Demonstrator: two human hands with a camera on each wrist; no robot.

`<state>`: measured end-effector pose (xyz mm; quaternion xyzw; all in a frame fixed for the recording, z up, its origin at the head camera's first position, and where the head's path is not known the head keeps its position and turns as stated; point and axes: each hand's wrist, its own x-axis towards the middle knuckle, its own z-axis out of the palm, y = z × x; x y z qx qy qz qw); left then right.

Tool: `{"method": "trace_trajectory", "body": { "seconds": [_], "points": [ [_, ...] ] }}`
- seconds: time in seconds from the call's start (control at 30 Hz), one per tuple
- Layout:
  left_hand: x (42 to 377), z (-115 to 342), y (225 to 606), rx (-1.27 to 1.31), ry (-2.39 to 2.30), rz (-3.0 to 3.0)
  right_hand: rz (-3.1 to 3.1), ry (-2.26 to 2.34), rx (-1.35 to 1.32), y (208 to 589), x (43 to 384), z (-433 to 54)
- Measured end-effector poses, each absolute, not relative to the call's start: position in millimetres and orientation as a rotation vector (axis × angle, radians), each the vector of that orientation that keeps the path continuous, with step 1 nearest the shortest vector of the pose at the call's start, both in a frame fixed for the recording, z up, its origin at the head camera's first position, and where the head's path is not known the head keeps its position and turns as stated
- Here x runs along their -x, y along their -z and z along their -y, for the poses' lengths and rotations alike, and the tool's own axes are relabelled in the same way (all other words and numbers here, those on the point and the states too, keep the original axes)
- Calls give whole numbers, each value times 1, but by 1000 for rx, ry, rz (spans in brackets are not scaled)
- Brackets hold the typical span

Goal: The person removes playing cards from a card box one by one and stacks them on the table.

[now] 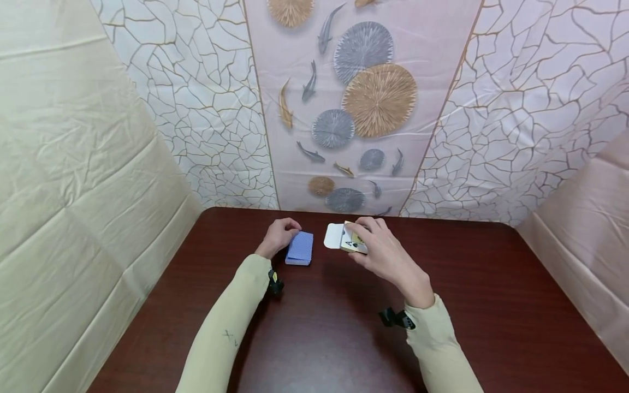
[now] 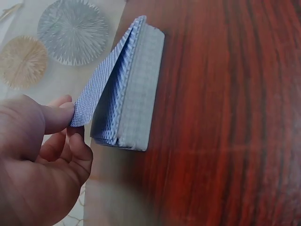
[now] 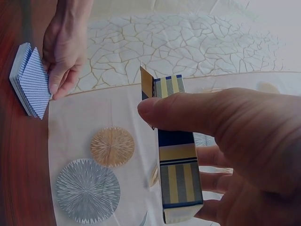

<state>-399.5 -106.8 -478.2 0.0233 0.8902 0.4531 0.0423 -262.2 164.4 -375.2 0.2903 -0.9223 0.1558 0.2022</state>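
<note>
A deck of playing cards (image 1: 301, 246) with blue patterned backs lies on the table, left of centre. My left hand (image 1: 278, 239) is at its left side. Between thumb and fingers it pinches the corner of a top card (image 2: 96, 87), which tilts up off the stack (image 2: 143, 89) while its far end stays against the deck. My right hand (image 1: 385, 255) grips a card box (image 3: 178, 172) striped in gold, grey and dark blue, held above the table. The box's white flap (image 1: 333, 236) hangs open toward the deck. A letter A and a spade show beside the flap.
The dark red-brown table (image 1: 334, 338) reaches back to a patterned cloth wall (image 1: 226, 109). Plain cream cloth (image 1: 88, 191) hangs along the left side, and more cloth (image 1: 589, 218) along the right. Each wrist wears a small black strap-on device.
</note>
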Motion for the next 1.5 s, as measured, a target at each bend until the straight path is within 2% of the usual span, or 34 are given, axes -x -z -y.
{"method": "trace_trajectory", "body": {
  "seconds": [1.13,1.5],
  "points": [
    [397,109,489,-181,-1276,-2877,2583,-450,-808,377,261,-164],
    [391,103,457,-227,-1402,-2933,2603,-447,-803,375,262,-164]
  ]
}}
